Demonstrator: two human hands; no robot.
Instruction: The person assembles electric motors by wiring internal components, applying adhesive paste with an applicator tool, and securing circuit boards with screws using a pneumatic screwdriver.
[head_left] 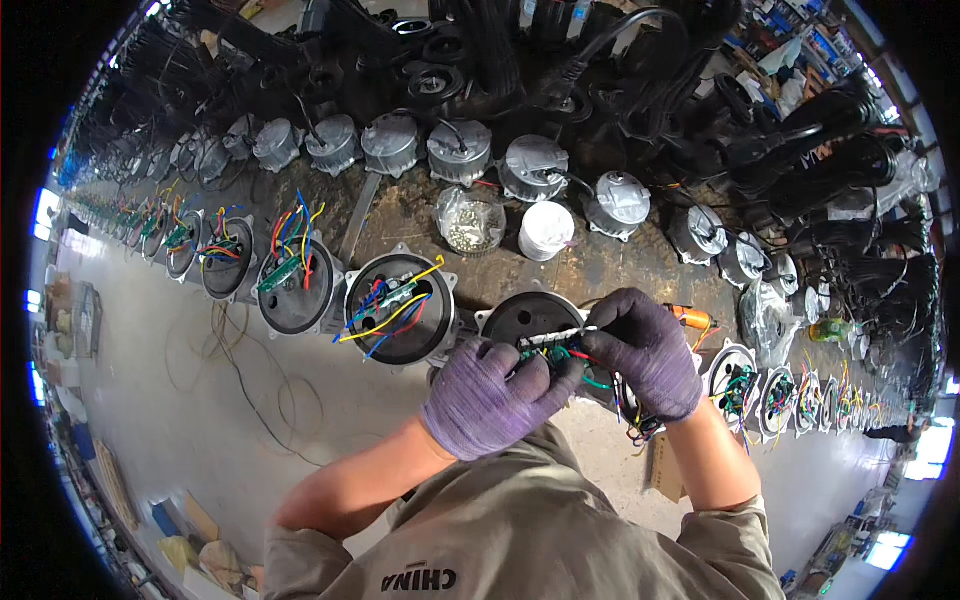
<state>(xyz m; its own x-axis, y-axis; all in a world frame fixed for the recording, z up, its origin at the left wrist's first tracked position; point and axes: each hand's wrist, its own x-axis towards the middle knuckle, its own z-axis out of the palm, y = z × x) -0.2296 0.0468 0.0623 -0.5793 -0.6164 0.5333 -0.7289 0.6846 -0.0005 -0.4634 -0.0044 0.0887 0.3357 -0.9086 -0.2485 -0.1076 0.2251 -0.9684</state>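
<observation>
Bench w/ rows of motor housings. Centre frame: left hand [490, 395] and right hand [645, 350], both pinched on board [555, 340] over housing [530, 315]. Looks like wiring/seating step; next needs steady alignment.

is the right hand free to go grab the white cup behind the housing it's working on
Probably not yet: the right hand is pinching the circuit board with the left hand. The path to the white cup looks open, though.

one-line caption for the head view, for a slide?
Gloved left hand and right hand hold a small green circuit board with coloured wires over an open round motor housing on a long workbench.
</observation>
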